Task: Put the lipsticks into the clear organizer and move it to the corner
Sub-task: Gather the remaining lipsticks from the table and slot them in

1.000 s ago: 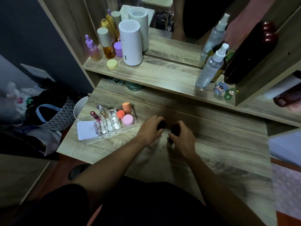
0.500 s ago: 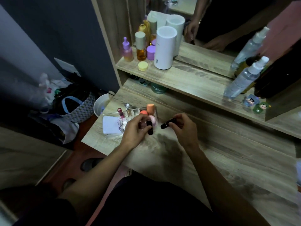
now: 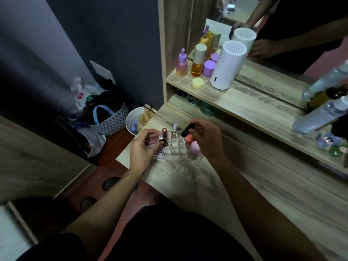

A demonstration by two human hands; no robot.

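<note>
The clear organizer [image 3: 175,152] sits near the left end of the wooden dressing table [image 3: 235,194]. A red-capped lipstick [image 3: 165,131] and a silver-topped tube [image 3: 174,129] stand upright in its slots, and pink and orange sponges [image 3: 194,146] fill its right compartment. My left hand [image 3: 144,147] holds a dark lipstick [image 3: 162,139] over the organizer's left slots. My right hand [image 3: 204,140] grips a black lipstick [image 3: 187,129], tilted above the back slots. The organizer's left part is hidden behind my left hand.
A shelf [image 3: 244,102] above the table carries a white cylinder device [image 3: 227,65], purple and amber bottles [image 3: 197,61], a yellow jar [image 3: 197,83] and spray bottles [image 3: 320,115]. A mirror stands behind. A white bin [image 3: 133,119] and bags [image 3: 105,115] sit on the floor at left.
Both hands lifted a lipstick each from the table's middle and carried them left to the organizer. They now hover right over its slots. The camera view swung left.
</note>
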